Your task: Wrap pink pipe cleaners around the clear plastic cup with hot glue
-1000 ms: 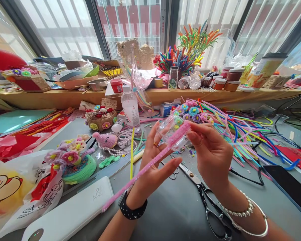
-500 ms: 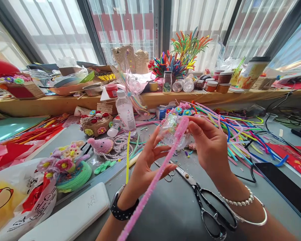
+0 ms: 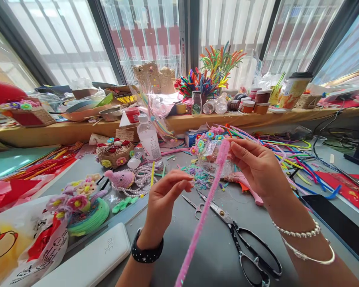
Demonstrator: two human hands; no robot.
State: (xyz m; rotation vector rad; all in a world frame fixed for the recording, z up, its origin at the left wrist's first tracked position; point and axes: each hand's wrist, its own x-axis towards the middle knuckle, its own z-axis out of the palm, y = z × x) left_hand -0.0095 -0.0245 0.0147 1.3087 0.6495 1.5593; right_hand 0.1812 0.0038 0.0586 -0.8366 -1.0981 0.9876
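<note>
In the head view, my right hand [image 3: 254,167] pinches a fuzzy pink pipe cleaner [image 3: 208,207] near its upper end, which looks folded back and thicker. The stem hangs down to the lower left, past the frame's bottom edge. My left hand [image 3: 169,199] is left of the stem and apart from it, fingers loosely bent, nothing visible in them. Behind the folded end is a clear plastic container [image 3: 212,157] with crocheted-looking flowers [image 3: 209,137] by it. Below the hands lie large black-handled scissors [image 3: 235,227] and small scissors [image 3: 194,205]. A pink-handled tool [image 3: 251,187] lies partly behind my right hand.
Loose coloured pipe cleaners [image 3: 293,159] spread across the right of the table, near a phone [image 3: 338,227]. A bottle [image 3: 148,139], a pink crocheted figure [image 3: 121,178], pearl strings and a white power bank [image 3: 98,255] are left. Jars [image 3: 261,99] line the sill.
My left hand has moved down and left, away from the pink pipe cleaner, and its fingers have curled. My right hand still pinches the folded end. The stem's lower end has swung right.
</note>
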